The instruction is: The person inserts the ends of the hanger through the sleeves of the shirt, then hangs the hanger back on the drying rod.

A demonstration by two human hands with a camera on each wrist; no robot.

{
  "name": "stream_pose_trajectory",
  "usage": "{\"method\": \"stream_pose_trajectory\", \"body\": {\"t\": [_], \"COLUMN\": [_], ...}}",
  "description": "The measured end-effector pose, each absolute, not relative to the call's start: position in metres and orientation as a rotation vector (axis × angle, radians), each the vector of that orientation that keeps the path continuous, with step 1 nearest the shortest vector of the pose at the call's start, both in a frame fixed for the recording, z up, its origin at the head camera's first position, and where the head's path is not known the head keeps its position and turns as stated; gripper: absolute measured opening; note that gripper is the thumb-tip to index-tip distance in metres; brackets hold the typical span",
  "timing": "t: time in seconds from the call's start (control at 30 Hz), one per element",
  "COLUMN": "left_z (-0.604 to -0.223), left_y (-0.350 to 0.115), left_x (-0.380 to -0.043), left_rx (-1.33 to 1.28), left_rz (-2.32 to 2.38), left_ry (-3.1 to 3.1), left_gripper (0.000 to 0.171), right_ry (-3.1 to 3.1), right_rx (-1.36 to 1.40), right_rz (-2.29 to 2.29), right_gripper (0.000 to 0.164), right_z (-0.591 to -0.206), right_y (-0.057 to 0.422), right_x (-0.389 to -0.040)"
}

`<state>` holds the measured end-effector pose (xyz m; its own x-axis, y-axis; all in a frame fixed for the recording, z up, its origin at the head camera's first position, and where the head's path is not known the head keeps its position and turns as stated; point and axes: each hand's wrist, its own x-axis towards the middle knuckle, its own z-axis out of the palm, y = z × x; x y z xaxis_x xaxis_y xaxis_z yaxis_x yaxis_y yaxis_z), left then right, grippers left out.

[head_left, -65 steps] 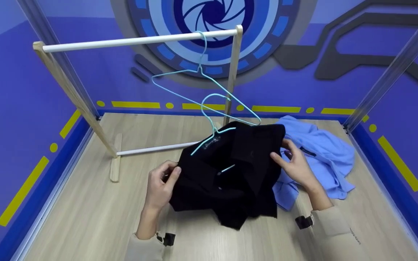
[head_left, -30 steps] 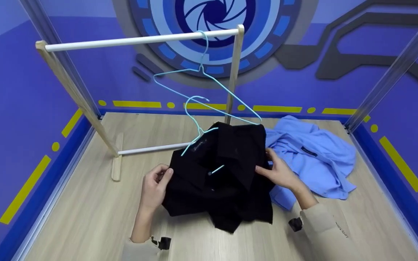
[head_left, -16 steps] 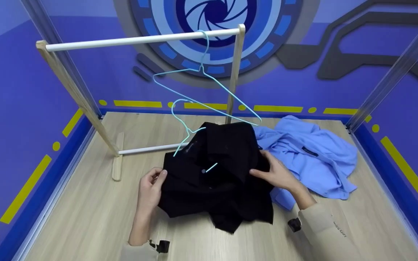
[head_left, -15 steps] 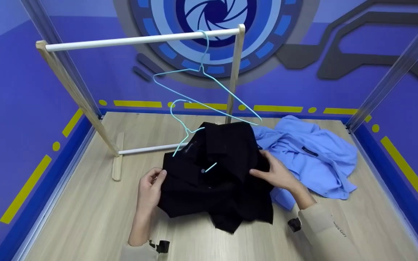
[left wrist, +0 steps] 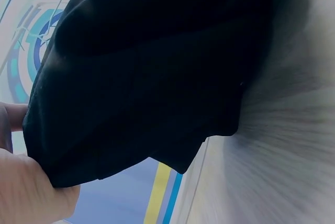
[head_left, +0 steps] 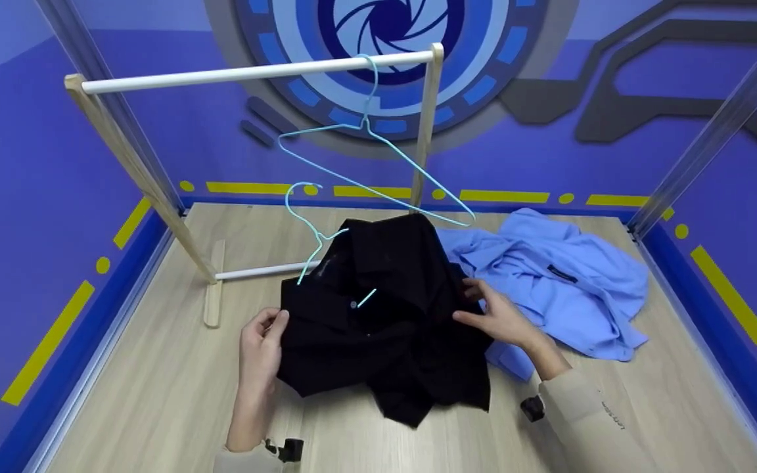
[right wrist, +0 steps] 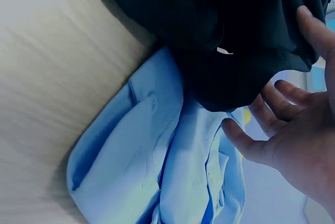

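A black garment (head_left: 385, 263), seemingly a shirt with a button at its front, hangs above the table between my hands. A light-blue wire hanger (head_left: 318, 234) sits inside it, its hook and neck standing out at the collar; most of its frame is hidden by cloth. My left hand (head_left: 261, 341) pinches the shoulder edge between thumb and fingers, also plain in the left wrist view. On the other side my right hand (head_left: 506, 318) is relaxed, its thumb (right wrist: 314, 30) against the black cloth and its other fingers (right wrist: 246, 140) loosely spread beside it.
Behind stands a wooden rack with a white rail (head_left: 253, 73), where a second light-blue hanger (head_left: 378, 164) hangs bare. A crumpled blue shirt (head_left: 562, 282) lies on the wooden table (head_left: 155, 394) at the right, partly behind the black cloth. Blue walls (head_left: 23, 197) enclose the table.
The black garment, with its hanger, has shifted left. My left hand has moved left with it. My right hand has come left too, and its fingers have loosened from the cloth's edge.
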<state>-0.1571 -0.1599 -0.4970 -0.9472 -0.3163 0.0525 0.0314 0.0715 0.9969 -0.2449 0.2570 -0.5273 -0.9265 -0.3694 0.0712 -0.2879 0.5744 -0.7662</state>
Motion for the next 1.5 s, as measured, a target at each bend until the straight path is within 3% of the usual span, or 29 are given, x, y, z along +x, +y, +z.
{"method": "stream_pose_trajectory", "body": {"t": [0.73, 1.0, 1.23, 1.5], "left_z": [-0.493, -0.489, -0.485, -0.482], "left_y": [-0.175, -0.174, -0.171, -0.169], "left_x": [-0.150, -0.149, -0.147, -0.150], "left_rx": [0.338, 0.354, 0.366, 0.389], "left_rz": [-1.923, -1.922, -1.929, -1.954], "left_ry": [-2.062, -2.003, -1.933, -1.869], "left_gripper": [0.023, 0.022, 0.021, 0.021], "right_ry": [2.634, 2.522, 2.554, 2.626], "right_rx": [-0.605, -0.676, -0.738, -0.807], "right_rz": [-1.216, -1.268, -1.271, -1.204], "right_gripper": [0.068, 0.052, 0.051, 0.019], "right_z": [-0.540, -0.546, -0.550, -0.558], "right_y": [0.264, 0.260, 0.247, 0.239], "right_x": [-0.240, -0.238, -0.234, -0.232]}}
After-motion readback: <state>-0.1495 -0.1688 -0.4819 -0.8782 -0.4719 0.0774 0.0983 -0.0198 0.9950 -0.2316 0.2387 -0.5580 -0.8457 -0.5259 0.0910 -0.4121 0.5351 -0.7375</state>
